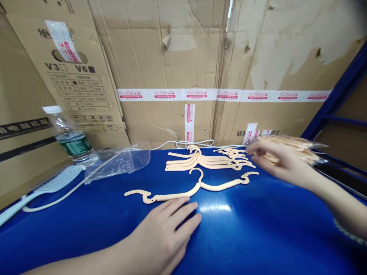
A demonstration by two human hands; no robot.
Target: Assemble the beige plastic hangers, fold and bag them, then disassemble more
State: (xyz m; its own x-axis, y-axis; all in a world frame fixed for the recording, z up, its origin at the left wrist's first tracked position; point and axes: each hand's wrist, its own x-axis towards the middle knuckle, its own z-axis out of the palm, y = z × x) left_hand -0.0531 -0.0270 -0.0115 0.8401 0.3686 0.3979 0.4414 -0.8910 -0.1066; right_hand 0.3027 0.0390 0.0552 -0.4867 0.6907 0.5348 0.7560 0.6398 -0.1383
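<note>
A beige plastic folding hanger (219,187) lies spread on the blue table, its hook pointing away from me and a curved end piece on each arm. My left hand (172,229) rests just in front of its left arm, fingers spread, the fingertips at or touching that arm. Behind it is a stack of similar hangers (215,162), hooks bunched together. My right hand (282,160) is held above the table to the right, slightly blurred, fingers stretched leftward and apart. Nothing shows in it. Close to its fingertips lies a small pile of loose beige hanger pieces (231,152).
Clear bags of beige pieces (298,147) lie behind my right hand. At left are a water bottle (73,139), a crumpled plastic bag (123,162), a pale hairbrush (54,183) and a white cable (61,199). Cardboard (169,65) walls the back; a blue frame (338,88) stands right.
</note>
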